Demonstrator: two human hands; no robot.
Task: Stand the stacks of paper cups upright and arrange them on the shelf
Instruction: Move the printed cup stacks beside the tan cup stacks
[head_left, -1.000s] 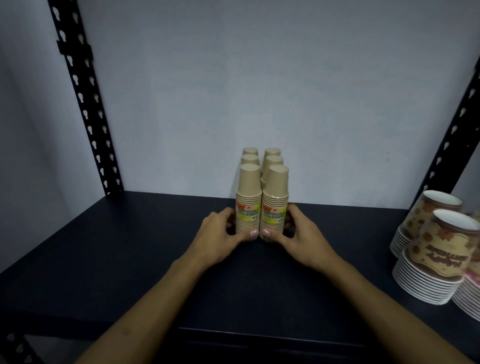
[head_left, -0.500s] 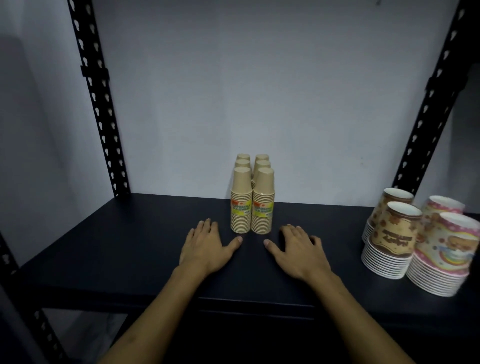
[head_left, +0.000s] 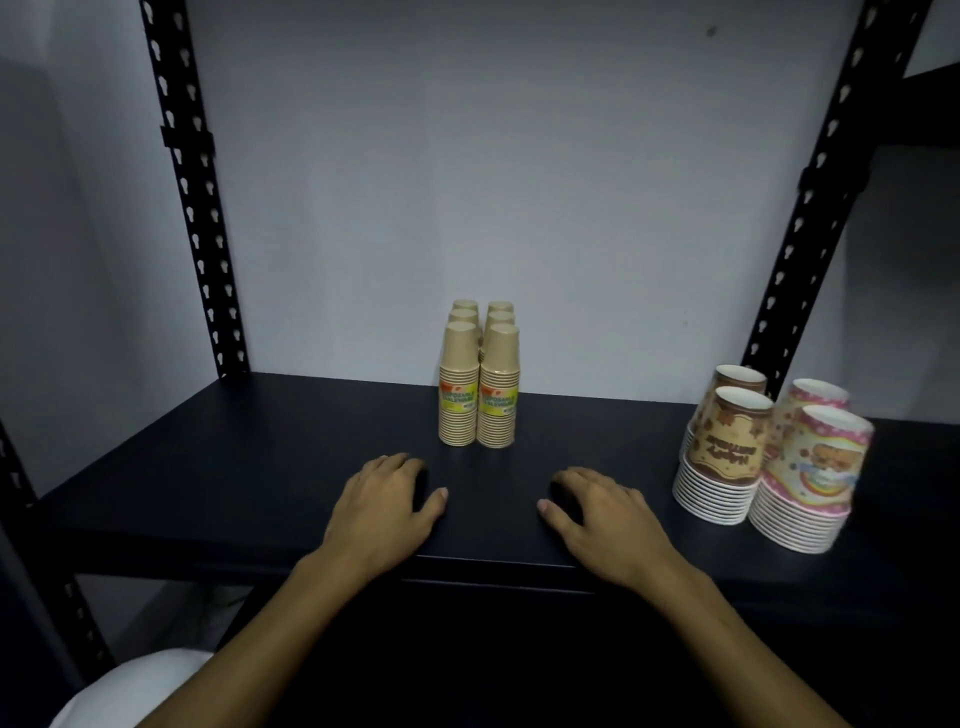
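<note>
Kraft-brown cup stacks stand upright in two close rows at the middle back of the black shelf, apparently six, though the rear ones are mostly hidden. Both hands lie palm-down near the front edge, left hand and right hand, fingers loosely spread, holding nothing. Patterned cups stand at the right.

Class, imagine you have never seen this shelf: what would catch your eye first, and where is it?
First, the tan cup stacks standing upside down in two tight rows at the middle of the dark shelf. Next, the patterned cup stacks at the right end. Both hands, left and right, rest empty near the front edge.
</note>
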